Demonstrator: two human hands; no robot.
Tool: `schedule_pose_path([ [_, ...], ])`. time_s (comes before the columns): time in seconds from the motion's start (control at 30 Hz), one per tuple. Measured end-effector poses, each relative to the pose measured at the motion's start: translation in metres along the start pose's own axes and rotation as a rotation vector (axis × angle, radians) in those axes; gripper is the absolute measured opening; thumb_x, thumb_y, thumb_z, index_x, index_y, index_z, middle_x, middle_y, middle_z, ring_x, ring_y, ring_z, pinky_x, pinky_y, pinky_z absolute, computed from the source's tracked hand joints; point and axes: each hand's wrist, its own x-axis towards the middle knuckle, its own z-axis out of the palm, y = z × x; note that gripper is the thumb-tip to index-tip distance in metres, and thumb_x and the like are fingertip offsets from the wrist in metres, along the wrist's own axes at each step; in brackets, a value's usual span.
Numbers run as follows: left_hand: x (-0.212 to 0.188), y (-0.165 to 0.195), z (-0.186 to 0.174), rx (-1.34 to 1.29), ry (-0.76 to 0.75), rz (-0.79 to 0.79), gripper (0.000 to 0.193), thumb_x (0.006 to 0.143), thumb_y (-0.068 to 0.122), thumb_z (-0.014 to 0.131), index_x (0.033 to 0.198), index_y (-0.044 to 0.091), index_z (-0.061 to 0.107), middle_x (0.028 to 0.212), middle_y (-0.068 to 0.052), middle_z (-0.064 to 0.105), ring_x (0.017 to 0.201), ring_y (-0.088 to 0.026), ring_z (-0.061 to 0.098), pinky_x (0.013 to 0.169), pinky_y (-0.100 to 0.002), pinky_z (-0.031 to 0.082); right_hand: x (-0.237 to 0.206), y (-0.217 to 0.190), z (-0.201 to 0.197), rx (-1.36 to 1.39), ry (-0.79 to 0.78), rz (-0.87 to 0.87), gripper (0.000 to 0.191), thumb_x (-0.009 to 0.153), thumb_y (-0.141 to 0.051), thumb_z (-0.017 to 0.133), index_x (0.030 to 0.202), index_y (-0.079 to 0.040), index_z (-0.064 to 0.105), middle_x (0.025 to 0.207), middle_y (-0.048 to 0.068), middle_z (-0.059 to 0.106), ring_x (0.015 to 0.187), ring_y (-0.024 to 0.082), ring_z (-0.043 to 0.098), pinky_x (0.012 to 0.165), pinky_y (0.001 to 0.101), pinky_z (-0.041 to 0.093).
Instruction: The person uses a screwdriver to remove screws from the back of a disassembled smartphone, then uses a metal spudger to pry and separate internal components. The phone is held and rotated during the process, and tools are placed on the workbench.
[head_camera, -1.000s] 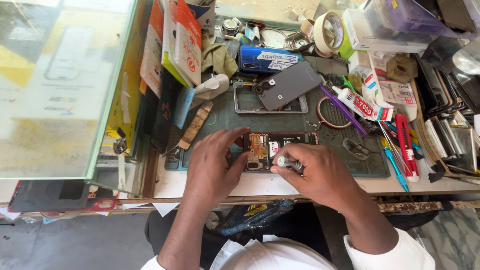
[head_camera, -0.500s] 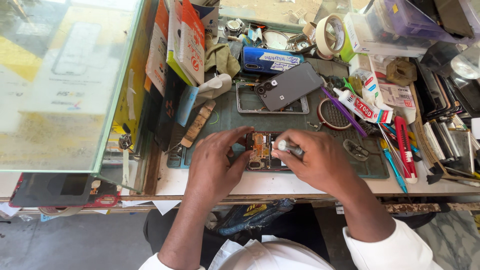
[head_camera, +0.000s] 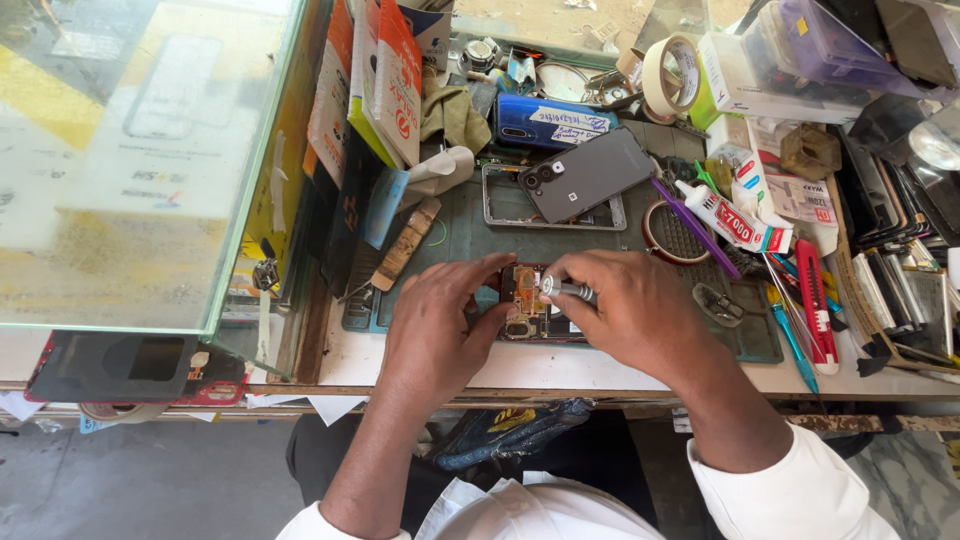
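Right hand (head_camera: 640, 315) is curled tight around a small silver screwdriver (head_camera: 568, 291), tip pointing down at the opened phone (head_camera: 528, 305) at about its nine o'clock. Left hand (head_camera: 435, 330) is loosely bent, fingertips pressing the phone's left edge and top, pinning it on the green work mat (head_camera: 460, 240). Phone sits at the mat's near edge, between both hands. At twelve o'clock lies a dark grey back cover (head_camera: 585, 175) over an empty frame (head_camera: 500, 205). At two o'clock, a glue tube (head_camera: 730, 220).
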Motion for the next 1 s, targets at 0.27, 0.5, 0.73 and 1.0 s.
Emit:
schedule_pose_path([
  [0.27, -0.001, 0.001, 0.000, 0.007, -0.005, -0.012, 0.045, 0.084, 0.019, 0.078, 0.129, 0.013, 0.069, 0.104, -0.007, 0.076, 0.102, -0.028, 0.067, 0.093, -0.045, 0.046, 0.004, 0.006, 0.005, -0.006, -0.026, -0.063, 0.026, 0.087, -0.020, 0.073, 0.108, -0.008, 0.063, 0.092, 0.014, 0.074, 0.087, 0.038, 0.071, 0.070, 0.0503, 0.053],
  [0.5, -0.001, 0.001, -0.001, 0.023, -0.037, -0.047, 0.046, 0.084, 0.019, 0.078, 0.128, 0.013, 0.069, 0.101, -0.008, 0.075, 0.101, -0.029, 0.067, 0.091, -0.045, 0.046, -0.007, 0.008, 0.006, 0.180, 0.042, 0.054, 0.020, 0.087, -0.016, 0.074, 0.106, -0.011, 0.068, 0.081, 0.010, 0.075, 0.070, 0.026, 0.074, 0.061, 0.0391, 0.053],
  [0.73, 0.001, 0.004, 0.003, 0.042, -0.034, -0.050, 0.046, 0.084, 0.019, 0.077, 0.129, 0.013, 0.068, 0.099, -0.009, 0.074, 0.097, -0.028, 0.067, 0.090, -0.044, 0.046, -0.023, 0.018, -0.007, 0.244, 0.128, 0.029, 0.018, 0.088, -0.011, 0.071, 0.106, -0.010, 0.071, 0.085, 0.005, 0.078, 0.064, 0.016, 0.071, 0.056, 0.0333, 0.051],
  [1.0, 0.003, 0.012, 0.005, 0.042, -0.041, -0.079, 0.041, 0.088, 0.017, 0.073, 0.128, 0.014, 0.068, 0.098, -0.008, 0.075, 0.094, -0.026, 0.069, 0.091, -0.043, 0.046, -0.039, 0.026, -0.009, 0.186, 0.137, 0.104, 0.022, 0.083, -0.012, 0.077, 0.106, -0.011, 0.074, 0.078, 0.007, 0.074, 0.058, 0.018, 0.065, 0.054, 0.0345, 0.049],
])
